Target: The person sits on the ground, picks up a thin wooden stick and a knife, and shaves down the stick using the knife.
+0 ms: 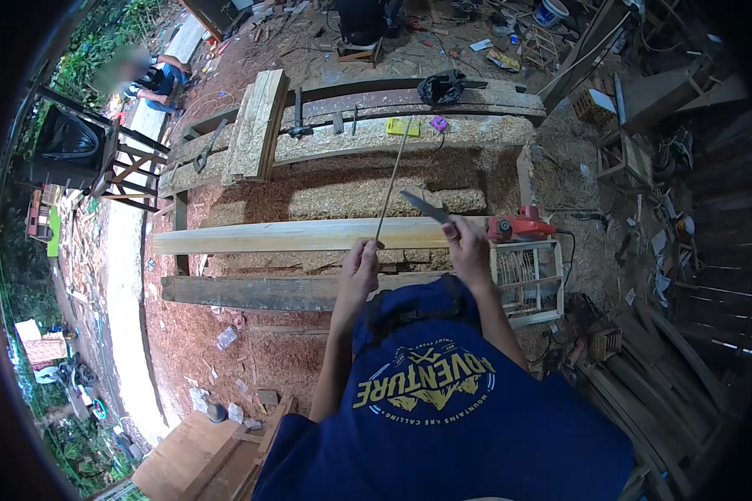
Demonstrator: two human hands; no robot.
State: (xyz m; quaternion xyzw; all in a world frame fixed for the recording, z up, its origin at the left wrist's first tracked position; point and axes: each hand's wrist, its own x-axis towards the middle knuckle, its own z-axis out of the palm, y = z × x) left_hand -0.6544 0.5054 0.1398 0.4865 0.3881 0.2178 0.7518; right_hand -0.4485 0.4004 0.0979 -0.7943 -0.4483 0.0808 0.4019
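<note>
Over the long, pale wooden plank (292,236), holding the slender tan wooden stick (393,179) by its near end in the fingers of the left hand (359,265), and gripping the flat grey metal blade (424,206) in the right hand (470,244). Best to angle the edge clear of fingers.

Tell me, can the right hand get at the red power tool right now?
Probably yes: the red power tool lies just right of the right hand, with nothing visible between them. That hand grips a knife, though, which likely needs setting down first.
</note>
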